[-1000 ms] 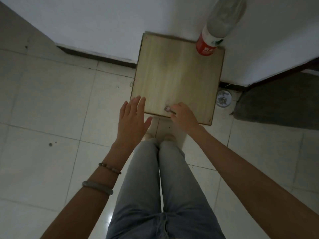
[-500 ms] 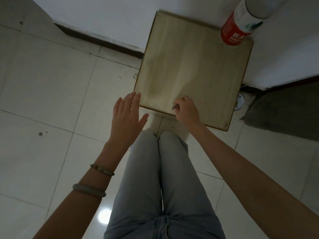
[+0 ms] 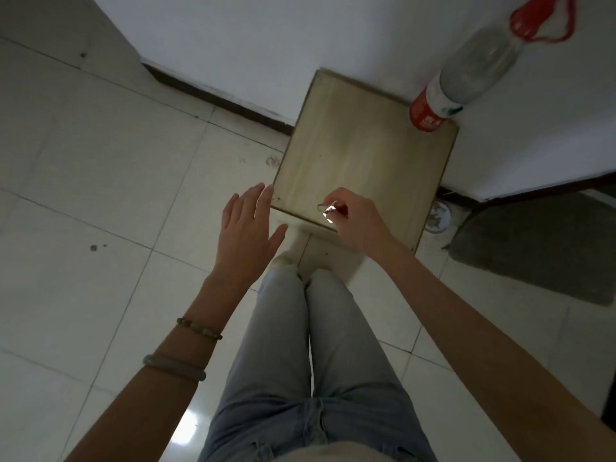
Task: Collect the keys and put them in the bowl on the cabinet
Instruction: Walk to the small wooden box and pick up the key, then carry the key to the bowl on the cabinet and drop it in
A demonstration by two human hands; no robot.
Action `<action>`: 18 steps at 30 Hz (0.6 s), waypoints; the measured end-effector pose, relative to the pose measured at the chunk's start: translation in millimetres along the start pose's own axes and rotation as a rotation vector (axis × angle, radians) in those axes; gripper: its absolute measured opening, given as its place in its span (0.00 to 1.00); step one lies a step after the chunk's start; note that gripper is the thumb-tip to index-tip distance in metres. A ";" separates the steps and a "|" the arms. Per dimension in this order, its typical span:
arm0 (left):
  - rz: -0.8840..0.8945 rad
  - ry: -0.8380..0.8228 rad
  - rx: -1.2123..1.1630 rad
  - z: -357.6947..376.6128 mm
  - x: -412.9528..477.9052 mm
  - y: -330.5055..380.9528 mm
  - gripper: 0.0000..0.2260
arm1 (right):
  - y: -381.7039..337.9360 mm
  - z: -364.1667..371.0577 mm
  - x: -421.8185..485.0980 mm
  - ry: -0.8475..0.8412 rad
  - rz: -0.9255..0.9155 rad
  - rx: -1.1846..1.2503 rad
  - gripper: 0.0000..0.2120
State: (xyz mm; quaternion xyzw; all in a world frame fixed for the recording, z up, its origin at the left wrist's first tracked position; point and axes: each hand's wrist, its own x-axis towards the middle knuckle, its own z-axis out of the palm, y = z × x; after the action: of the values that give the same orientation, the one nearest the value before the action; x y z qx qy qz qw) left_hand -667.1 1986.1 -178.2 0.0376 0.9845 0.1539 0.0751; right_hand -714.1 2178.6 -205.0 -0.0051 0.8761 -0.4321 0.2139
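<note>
Pale tiles cover the floor (image 3: pixel 100 181), which spreads out to the left of and below both hands. Light wood forms the top of the small cabinet (image 3: pixel 363 161), the bench of this scene, set against the white wall (image 3: pixel 300 38) and lying directly under the right hand. A dark grey mat (image 3: pixel 540 248) lies on the floor well to the right of that hand. Legs in light blue jeans (image 3: pixel 300 361) stand just short of the cabinet's near edge. At the far right corner of the cabinet, well beyond the right hand, stands a clear plastic bottle (image 3: pixel 466 78) with a red label and a red cap; whether it holds anything cannot be told.

Over the floor, just left of the cabinet's near corner, the left hand (image 3: pixel 248 235) hovers with its grip released, fingers spread and flat, two bracelets (image 3: pixel 186 348) on its wrist. The right hand (image 3: pixel 356 221) pinches the keys (image 3: pixel 328 210) between thumb and fingertips, over the near edge of the cabinet; a metal ring and a bright key blade stick out to the left of the fingers. A small round floor drain (image 3: pixel 437 217) sits right of the cabinet.
</note>
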 end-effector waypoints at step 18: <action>-0.476 0.442 0.031 -220.4 -118.1 -23.9 0.26 | -301.4 -39.0 -69.3 -0.336 -0.596 -0.021 0.05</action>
State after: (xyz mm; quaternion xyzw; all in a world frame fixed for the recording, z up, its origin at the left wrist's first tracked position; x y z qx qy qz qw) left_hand -587.0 1886.4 37.9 -0.2270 0.9603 0.1214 -0.1072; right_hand -718.9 2032.7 70.4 -0.3345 0.7929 -0.4595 0.2195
